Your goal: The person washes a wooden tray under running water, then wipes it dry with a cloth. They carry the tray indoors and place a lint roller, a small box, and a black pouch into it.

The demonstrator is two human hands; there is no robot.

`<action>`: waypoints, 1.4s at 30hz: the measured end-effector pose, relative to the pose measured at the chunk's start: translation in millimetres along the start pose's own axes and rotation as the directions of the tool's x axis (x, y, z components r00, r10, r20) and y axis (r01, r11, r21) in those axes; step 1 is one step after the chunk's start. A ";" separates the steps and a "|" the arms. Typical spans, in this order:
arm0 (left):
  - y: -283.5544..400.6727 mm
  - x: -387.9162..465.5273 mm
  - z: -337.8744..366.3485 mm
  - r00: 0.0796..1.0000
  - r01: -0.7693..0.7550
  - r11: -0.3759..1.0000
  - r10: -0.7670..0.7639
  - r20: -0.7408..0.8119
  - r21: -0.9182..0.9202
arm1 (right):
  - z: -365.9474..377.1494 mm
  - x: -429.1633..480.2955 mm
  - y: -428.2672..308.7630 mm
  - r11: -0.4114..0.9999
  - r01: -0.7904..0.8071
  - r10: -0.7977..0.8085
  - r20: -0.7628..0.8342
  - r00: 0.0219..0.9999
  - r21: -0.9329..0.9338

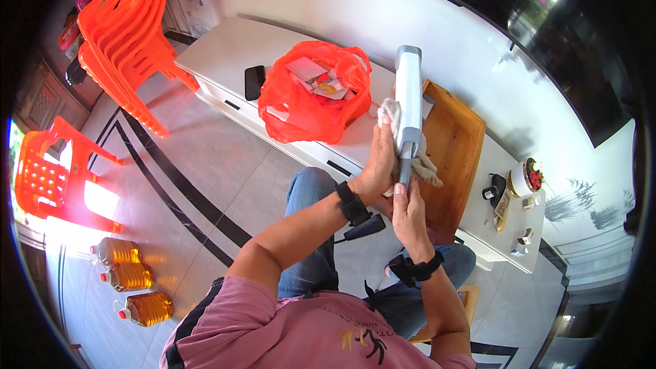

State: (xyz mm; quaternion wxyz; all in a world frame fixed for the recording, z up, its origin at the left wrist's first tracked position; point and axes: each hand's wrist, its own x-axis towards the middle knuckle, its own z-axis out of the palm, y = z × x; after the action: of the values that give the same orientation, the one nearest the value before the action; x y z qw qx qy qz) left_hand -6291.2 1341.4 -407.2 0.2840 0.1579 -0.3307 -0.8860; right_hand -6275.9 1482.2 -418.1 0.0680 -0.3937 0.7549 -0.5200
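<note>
A long white device with grey ends (pixel 409 95) is held up in front of me, seen edge-on; its exact kind cannot be told. Its narrow grey handle (pixel 404 170) points down towards my body. With a beige cloth (pixel 392 113), my left hand (pixel 378 156) presses against the device's left side. More of that cloth (pixel 424 166) hangs out on the far side. My right hand (pixel 409 211) grips the lower end of the handle, thumb on top. Both wrists wear black straps with small modules.
A red plastic bag (pixel 271 118) of papers stands on the white cabinet (pixel 220 43), beside a black phone (pixel 254 83). A wooden chair or stool (pixel 456 138) is right of the device. Orange chairs (pixel 120 46) are stacked left, and oil bottles (pixel 148 309) stand on the floor.
</note>
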 end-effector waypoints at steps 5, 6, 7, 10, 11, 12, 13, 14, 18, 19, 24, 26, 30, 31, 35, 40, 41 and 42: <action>8.5 14.6 -15.0 0.985 0.167 0.986 -0.166 0.039 -0.010 | -17.4 -11.4 -10.3 0.967 -0.211 0.188 0.160 0.969 0.141; 13.1 15.9 -16.2 0.985 0.167 0.986 -0.168 0.042 0.030 | -20.9 -13.8 -12.9 0.943 -0.259 0.239 0.119 0.964 0.208; 17.7 16.5 -16.1 0.986 0.158 0.986 -0.154 0.066 -0.058 | -26.6 -15.6 -15.2 0.939 -0.254 0.235 0.109 0.966 0.232; 38.9 17.3 -16.7 0.973 0.217 0.933 -0.184 0.136 -0.288 | -36.1 -16.7 -18.8 0.911 -0.222 0.235 0.005 0.972 0.348; 44.1 15.8 -15.9 0.983 0.179 0.934 -0.154 0.105 -0.308 | -36.2 -15.9 -19.0 0.920 -0.233 0.253 -0.026 0.967 0.316; 45.4 11.4 -13.7 0.974 0.205 0.912 -0.154 0.166 -0.356 | -35.6 -13.7 -18.7 0.932 -0.232 0.258 -0.060 0.964 0.278; 46.2 6.9 -12.7 0.971 0.189 0.903 -0.113 0.213 -0.386 | -34.2 -11.3 -18.1 0.942 -0.244 0.273 -0.103 0.956 0.232; 42.5 2.3 -8.7 0.964 0.184 0.914 -0.095 0.250 -0.361 | -31.2 -8.7 -17.3 0.932 -0.316 0.341 -0.136 0.930 0.175; 21.4 -7.1 2.6 0.985 -0.122 0.991 0.127 0.117 -0.046 | -23.5 -4.3 -14.5 0.894 0.202 -0.290 -0.171 0.942 -0.401; 22.0 -2.9 1.1 0.981 -0.154 0.988 0.153 0.122 -0.002 | -23.2 -7.0 -14.7 0.900 0.188 -0.266 -0.153 0.952 -0.394; 61.1 39.5 -21.8 0.982 -0.152 0.985 0.141 0.126 0.084 | -31.4 -41.2 -22.4 0.866 0.234 -0.261 0.000 0.965 -0.442; 68.2 43.3 -24.5 0.997 -0.035 0.993 0.027 0.070 0.114 | -29.2 -50.0 -25.4 0.854 0.284 -0.312 0.008 0.950 -0.435; 54.6 22.3 -10.0 0.985 0.017 0.999 -0.024 0.172 0.042 | -22.9 -39.8 -26.0 0.862 0.273 -0.336 -0.078 0.939 -0.428; 47.5 16.0 -3.0 0.985 0.072 0.996 -0.080 0.154 0.056 | -22.6 -33.8 -25.2 0.872 0.232 -0.305 -0.109 0.946 -0.430; 27.7 -10.2 13.2 0.974 0.113 0.991 -0.097 0.203 -0.072 | -18.6 -11.0 -18.9 0.927 0.102 -0.204 -0.259 0.944 -0.361; 49.3 -6.3 4.7 0.926 0.162 0.987 -0.148 0.347 -0.012 | -37.8 -8.9 -27.2 0.981 0.161 -0.173 -0.107 0.979 -0.113; 53.7 -6.9 1.6 0.916 0.159 0.987 -0.148 0.373 0.002 | -56.8 -3.6 -29.7 0.988 0.002 -0.010 -0.051 0.999 -0.153; 56.8 -8.8 -1.0 0.898 0.192 0.981 -0.191 0.397 0.039 | -69.0 7.2 -30.5 0.993 -0.114 0.117 -0.128 0.985 0.029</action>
State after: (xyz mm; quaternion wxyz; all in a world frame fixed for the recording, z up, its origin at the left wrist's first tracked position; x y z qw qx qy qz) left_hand -6261.1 1311.1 -368.8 0.1224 0.0058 -0.3638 -0.9234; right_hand -6300.1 1523.3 -359.3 0.0531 -0.3140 0.7735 -0.5479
